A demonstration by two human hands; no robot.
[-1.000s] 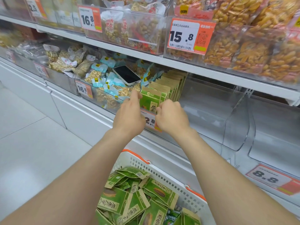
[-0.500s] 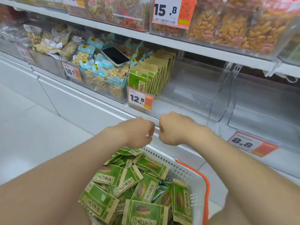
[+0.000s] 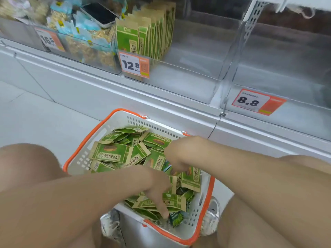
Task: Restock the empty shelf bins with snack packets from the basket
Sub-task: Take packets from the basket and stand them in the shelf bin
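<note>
White plastic basket point(image 3: 114, 126) (perforated), clear glossy bins point(image 3: 197, 83).

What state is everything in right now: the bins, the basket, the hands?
basket, loaded with green packets
12.8 bin, partly filled, packet row upright at left
8.8 bin, empty
phone, lying on bagged snacks, screen dark
left hand, fingers straight among basket packets
right hand, in basket, fingers hidden

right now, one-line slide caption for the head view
Left hand and right hand reach into the white basket of green snack packets below a partly filled shelf bin.
</note>
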